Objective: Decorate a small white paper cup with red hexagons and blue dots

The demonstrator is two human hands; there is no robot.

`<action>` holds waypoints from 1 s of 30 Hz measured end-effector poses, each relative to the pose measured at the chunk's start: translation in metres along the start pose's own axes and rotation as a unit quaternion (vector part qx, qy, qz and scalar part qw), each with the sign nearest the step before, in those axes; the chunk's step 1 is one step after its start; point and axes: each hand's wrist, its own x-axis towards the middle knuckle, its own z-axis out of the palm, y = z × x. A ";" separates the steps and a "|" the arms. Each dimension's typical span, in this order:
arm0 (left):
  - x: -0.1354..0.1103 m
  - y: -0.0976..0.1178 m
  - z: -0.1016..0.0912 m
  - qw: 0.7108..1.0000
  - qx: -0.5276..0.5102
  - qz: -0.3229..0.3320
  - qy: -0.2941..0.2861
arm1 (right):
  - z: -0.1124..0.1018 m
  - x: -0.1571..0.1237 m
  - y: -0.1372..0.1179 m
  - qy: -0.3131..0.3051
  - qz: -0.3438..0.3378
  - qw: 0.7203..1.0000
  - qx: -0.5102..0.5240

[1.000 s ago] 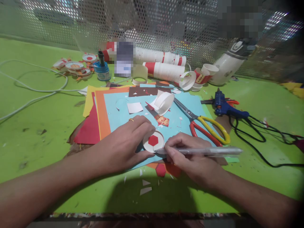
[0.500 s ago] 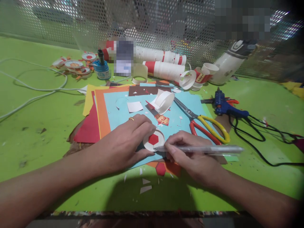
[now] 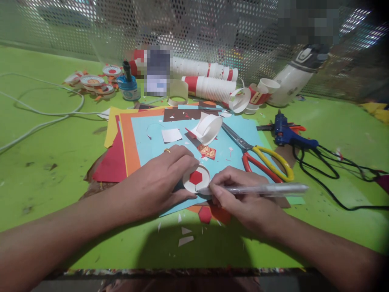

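Between thumb and fingers, my left hand (image 3: 165, 178) grips the edge of a round white paper cup base (image 3: 187, 185). A red paper hexagon (image 3: 196, 177) sits in the middle of the base. My right hand (image 3: 240, 194) is closed around a clear pen (image 3: 267, 189), its tip touching the white below the hexagon, where a short dark line shows. Beneath both hands lies light blue paper (image 3: 148, 156). A second red hexagon (image 3: 204, 214) rests nearer me, beside white paper scraps (image 3: 186, 241).
Scissors (image 3: 255, 152) lie right of my hands, with a blue glue gun (image 3: 285, 132) and its black cord beyond. Stacked paper cups (image 3: 212, 88), a tape roll (image 3: 178, 93), a blue bottle (image 3: 129, 88) and a white flask (image 3: 291, 81) line the back. Finished-looking paper pieces (image 3: 92, 82) sit back left.
The dark line under the hexagon looks slightly longer, reaching up toward its lower corner. Both hands keep nearly the same pose; the whole view has shifted a little.
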 end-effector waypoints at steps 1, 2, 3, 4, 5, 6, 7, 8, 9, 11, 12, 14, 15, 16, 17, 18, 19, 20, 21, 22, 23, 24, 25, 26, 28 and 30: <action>0.000 0.000 0.000 1.000 0.002 0.002 0.001 | -0.001 0.000 0.000 -0.003 0.000 1.000 0.002; 0.000 0.000 0.000 1.000 0.005 0.006 0.002 | -0.001 0.001 0.000 -0.008 0.001 1.000 0.005; 0.000 -0.001 0.001 1.000 0.009 0.009 0.003 | -0.001 0.001 -0.001 -0.015 0.007 1.000 0.007; 0.000 -0.001 0.001 1.000 0.013 0.013 0.004 | -0.001 0.001 -0.001 -0.023 0.016 1.000 0.010; 0.000 0.000 0.001 1.000 0.016 0.018 0.006 | -0.001 0.002 -0.002 -0.028 0.025 0.999 0.010; 0.000 0.000 0.002 1.000 0.018 0.022 0.007 | -0.001 0.002 -0.003 -0.030 0.032 0.999 0.009; 0.001 0.000 0.002 0.999 0.020 0.026 0.010 | 0.000 0.002 -0.004 -0.027 0.034 0.999 0.009; 0.001 0.001 0.002 0.999 0.020 0.030 0.014 | 0.000 0.002 -0.005 -0.022 0.032 0.999 0.010; 0.001 0.001 0.002 0.999 0.022 0.030 0.015 | 0.000 0.002 -0.006 -0.019 0.032 0.999 0.012; 0.001 0.002 0.002 0.999 0.025 0.034 0.019 | 0.000 0.003 -0.008 -0.019 0.037 0.999 0.015; 0.001 0.002 0.002 0.999 0.026 0.034 0.021 | 0.000 0.003 -0.009 -0.021 0.041 0.999 0.015; 0.001 0.002 0.003 0.999 0.029 0.036 0.024 | -0.001 0.003 -0.011 -0.029 0.048 0.998 0.009; 0.001 0.002 0.003 0.999 0.030 0.036 0.024 | -0.001 0.003 -0.010 -0.032 0.048 0.998 0.007; 0.001 0.002 0.003 0.999 0.031 0.035 0.023 | -0.001 0.003 -0.010 -0.036 0.047 0.998 0.009; 0.002 0.002 0.003 0.999 0.031 0.034 0.020 | -0.001 0.002 -0.009 -0.039 0.047 0.998 0.013; 0.002 0.002 0.002 0.999 0.031 0.032 0.018 | -0.001 0.001 -0.007 -0.043 0.048 0.998 0.018; 0.002 0.002 0.002 0.999 0.029 0.031 0.018 | -0.001 0.000 -0.005 -0.040 0.047 0.998 0.024; 0.002 0.002 0.001 0.999 0.026 0.029 0.020 | -0.002 -0.001 -0.004 -0.034 0.044 0.998 0.035; 0.002 0.002 0.001 0.999 0.022 0.026 0.019 | -0.003 -0.001 -0.002 -0.024 0.039 0.997 0.055; 0.001 0.002 0.001 0.999 0.017 0.023 0.018 | -0.004 -0.001 -0.002 -0.010 0.035 0.996 0.083; 0.001 0.001 0.000 1.000 0.013 0.018 0.016 | -0.006 -0.001 -0.001 0.007 0.033 0.993 0.117; 0.001 0.001 0.000 1.000 0.010 0.014 0.012 | -0.008 -0.001 -0.001 0.025 0.035 0.987 0.152; 0.000 0.000 0.001 1.000 0.007 0.009 0.007 | -0.011 0.000 -0.001 0.049 0.031 0.982 0.181; 0.000 -0.001 0.001 1.000 0.005 0.006 0.004 | -0.013 0.001 -0.002 0.080 0.020 0.977 0.195; 0.000 -0.001 0.001 1.000 0.003 0.003 0.002 | -0.017 0.004 -0.001 0.154 -0.016 0.974 0.164; 0.000 -0.001 0.000 1.000 0.000 0.007 0.000 | -0.019 0.008 0.000 0.192 -0.048 0.976 0.090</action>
